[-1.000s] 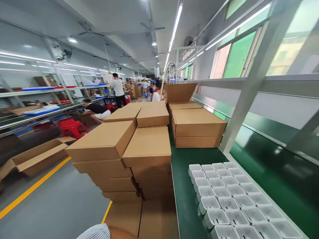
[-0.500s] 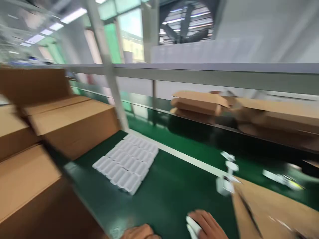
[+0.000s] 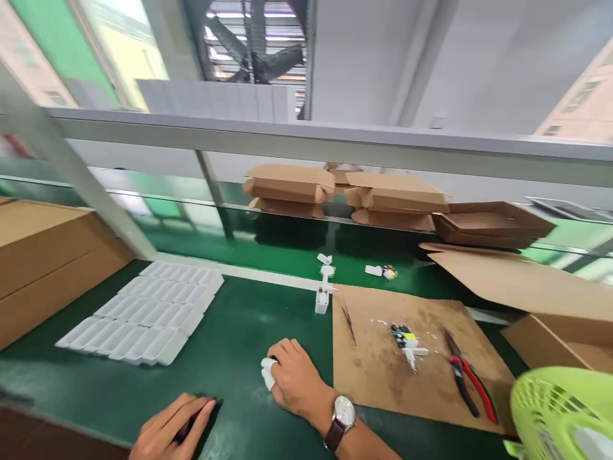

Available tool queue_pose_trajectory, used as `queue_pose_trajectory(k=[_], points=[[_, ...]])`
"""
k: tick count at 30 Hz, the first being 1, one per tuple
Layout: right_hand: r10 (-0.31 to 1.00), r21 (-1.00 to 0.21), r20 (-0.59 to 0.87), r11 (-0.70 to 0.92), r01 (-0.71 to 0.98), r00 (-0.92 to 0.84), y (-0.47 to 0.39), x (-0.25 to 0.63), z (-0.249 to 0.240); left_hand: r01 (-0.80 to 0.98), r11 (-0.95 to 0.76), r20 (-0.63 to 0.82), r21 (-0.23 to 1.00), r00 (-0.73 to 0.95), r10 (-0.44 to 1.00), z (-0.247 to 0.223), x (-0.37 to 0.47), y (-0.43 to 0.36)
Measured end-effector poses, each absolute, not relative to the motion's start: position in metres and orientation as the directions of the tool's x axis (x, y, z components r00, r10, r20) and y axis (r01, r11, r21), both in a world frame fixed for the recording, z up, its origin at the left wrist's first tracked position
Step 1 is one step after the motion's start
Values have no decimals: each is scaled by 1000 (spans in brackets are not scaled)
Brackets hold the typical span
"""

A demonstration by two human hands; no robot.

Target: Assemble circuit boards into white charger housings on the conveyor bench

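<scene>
My left hand (image 3: 175,425) is low in the view, resting at the green tabletop's near side, its thumb and forefinger tips pressed together. Whatever lies between them is too dark and small to make out. My right hand (image 3: 297,378) lies palm down on the green mat (image 3: 249,319), fingers loosely bent and apart, holding nothing visible. White coverings wrap two of its fingers, and a watch (image 3: 342,418) with a dark strap is on that wrist. Left of both hands stand rows of white plastic cases (image 3: 143,313). A white housing (image 3: 322,300) stands beyond my right hand.
On a cardboard sheet (image 3: 378,383) lie tweezers (image 3: 349,324), a circuit board (image 3: 405,338) and red-handled pliers (image 3: 467,377). A green fan (image 3: 565,409) stands at the lower right. Cardboard boxes (image 3: 292,185) line the back; a large carton (image 3: 62,255) is at the left.
The view has swung to the right, so the cases now sit further left and the cardboard sheet with its tools is in full view. Both hands show more fully.
</scene>
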State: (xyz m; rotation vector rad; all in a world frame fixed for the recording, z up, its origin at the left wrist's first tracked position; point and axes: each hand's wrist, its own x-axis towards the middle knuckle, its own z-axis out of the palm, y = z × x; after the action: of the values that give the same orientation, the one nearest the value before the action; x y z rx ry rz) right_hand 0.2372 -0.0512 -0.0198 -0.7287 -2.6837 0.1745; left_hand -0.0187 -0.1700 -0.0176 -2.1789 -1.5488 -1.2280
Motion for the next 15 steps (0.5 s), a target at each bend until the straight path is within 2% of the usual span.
queue_pose_trajectory(k=[3,10,12,15], points=[[508,-233,365,861,452,-780,-51,237,-19,837,-367,648,407,19,762,-8,-11,-169],[492,-253,463,871,422,-737,-51,239,-21,827,-330,579,455,6,815,-14,-14,-172],[487,-257,481,873,414,-729,-51,240,-23,776,-315,520,547,-20,854,-4,-7,-170],[490,-266,484,872,412,-725,-52,242,-22,603,-349,476,717,-57,878,31,17,-169]])
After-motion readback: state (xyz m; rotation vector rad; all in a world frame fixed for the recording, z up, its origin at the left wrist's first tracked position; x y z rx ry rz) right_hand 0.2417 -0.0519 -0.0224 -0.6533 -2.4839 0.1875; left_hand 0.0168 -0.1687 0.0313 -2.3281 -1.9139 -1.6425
